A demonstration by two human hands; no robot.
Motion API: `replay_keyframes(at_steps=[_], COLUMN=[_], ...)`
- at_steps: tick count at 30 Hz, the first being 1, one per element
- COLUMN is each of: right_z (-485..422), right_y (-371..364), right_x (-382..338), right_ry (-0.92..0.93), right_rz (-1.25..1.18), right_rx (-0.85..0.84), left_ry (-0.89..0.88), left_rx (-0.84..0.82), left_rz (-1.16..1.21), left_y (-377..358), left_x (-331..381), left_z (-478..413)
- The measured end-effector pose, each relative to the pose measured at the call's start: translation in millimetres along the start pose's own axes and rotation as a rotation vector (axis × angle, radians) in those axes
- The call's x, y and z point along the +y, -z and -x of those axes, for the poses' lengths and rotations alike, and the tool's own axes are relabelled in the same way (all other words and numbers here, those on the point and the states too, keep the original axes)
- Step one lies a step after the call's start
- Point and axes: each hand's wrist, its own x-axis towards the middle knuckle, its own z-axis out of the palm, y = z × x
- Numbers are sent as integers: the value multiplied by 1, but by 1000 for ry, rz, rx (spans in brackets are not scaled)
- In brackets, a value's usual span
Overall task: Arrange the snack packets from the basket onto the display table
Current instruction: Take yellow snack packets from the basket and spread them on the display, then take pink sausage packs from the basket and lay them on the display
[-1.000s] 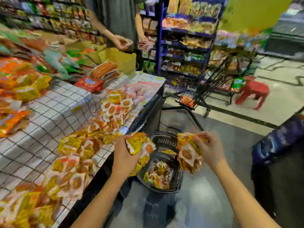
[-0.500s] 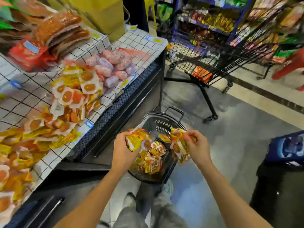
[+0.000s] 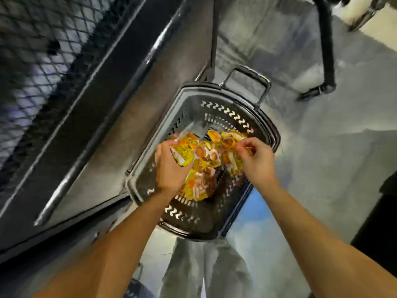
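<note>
Looking down, I see my left hand (image 3: 169, 168) with fingers curled around yellow snack packets (image 3: 184, 152) and my right hand (image 3: 257, 164) pinching what looks, through blur, like another bunch, both above the black basket (image 3: 266, 119) holding more.

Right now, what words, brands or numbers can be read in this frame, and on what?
None can be read.
On the snack packets: any print on the yellow wrappers is too blurred to read.
On the basket: only zigzag cut-outs, no letters.
</note>
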Motion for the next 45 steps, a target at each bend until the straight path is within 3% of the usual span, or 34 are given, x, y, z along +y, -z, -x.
replay_keyframes(at_steps=[10, 16, 22, 25, 31, 34, 45], right_z=[-102, -100, -50, -9, 78, 104, 144], right_y=[-112, -110, -30, 24, 132, 167, 207], right_x=[124, 107, 13, -61, -218, -269, -380], right_ry=[-1, 119, 270, 343, 499, 590, 1017], right_rz=[356, 468, 849, 955, 992, 941, 851], right_rx=[-33, -112, -300, -288, -180, -161, -277], left_ry=[9, -96, -166, -207, -300, -252, -58], left_rx=[2, -217, -208, -198, -97, -61, 296], left_rz=[-132, -256, -412, -483, -516, -500, -419], left_y=[-121, -117, -40, 21, 156, 208, 297], left_x=[-134, -132, -37, 34, 189, 242, 279], left_z=[-93, -100, -52, -14, 78, 117, 204])
